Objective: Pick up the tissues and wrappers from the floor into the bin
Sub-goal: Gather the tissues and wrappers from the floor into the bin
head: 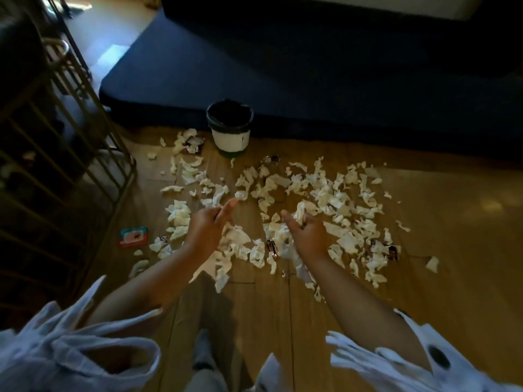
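While both forearms stretch over the floor (458,222), torn tissues (331,197) lie strewn short of the bin (230,137). Right hand (305,232) clutches a tissue wad (302,210). Left hand (209,228) curled, one finger out; hold unclear. Wrappers (271,247) small and dim.

Wooden floor (254,306), scattered tissues (334,199), wrappers (271,247), bin (230,128)

- Bin (230,138) at 12 o'clock: inside too dark to tell.
- Left hand (208,226): palm hidden, grip unclear.
- Sleeves (73,349) at 6 o'clock: blurred, cut off.
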Motion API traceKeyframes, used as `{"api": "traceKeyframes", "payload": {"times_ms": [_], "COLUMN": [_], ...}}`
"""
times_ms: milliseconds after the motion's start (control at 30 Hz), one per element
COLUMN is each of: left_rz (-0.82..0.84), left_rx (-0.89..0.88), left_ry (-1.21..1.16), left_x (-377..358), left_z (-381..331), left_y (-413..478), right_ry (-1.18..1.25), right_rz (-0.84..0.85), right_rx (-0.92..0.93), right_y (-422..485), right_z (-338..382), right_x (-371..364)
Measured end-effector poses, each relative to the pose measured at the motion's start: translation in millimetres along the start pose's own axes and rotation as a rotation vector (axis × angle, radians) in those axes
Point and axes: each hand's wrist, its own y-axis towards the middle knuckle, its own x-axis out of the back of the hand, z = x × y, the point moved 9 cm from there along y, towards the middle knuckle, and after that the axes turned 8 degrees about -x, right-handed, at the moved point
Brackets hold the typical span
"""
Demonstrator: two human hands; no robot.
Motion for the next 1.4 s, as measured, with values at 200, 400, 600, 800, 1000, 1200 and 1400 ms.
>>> {"api": "traceKeyframes", "payload": {"times_ms": [200,400,600,800,1000,1200,1400], "left_rz": [0.126,0.146,0.134,0.063,0.077,0.102,0.116], "left_rx": [-0.016,-0.004,0.037,0.055,0.098,0.056,0.091], "left_ry": [0.110,0.208,0.171,0.006,0.018,0.111,0.117], "left_x": [21,36,39,46,68,98,102], "left_z": [7,14,19,21,30,32,39], "left_y": [47,110,169,228,298,381,455], "right_ry": [0.041,0.013,-0.007,0.016,-0.029,0.037,0.054], "right_rz": [-0.052,-0.071,-0.055,0.053,0.098,-0.006,-0.047], "right_rx": [-0.065,-0.139,-0.107,-0.058,-0.074,-0.078,-0.120], "right_y": [23,60,113,188,265,324,381], "right_z": [16,25,52,82,108,140,150], "right_x": [-29,-55,-69,-96,-143,-177,-192]}}
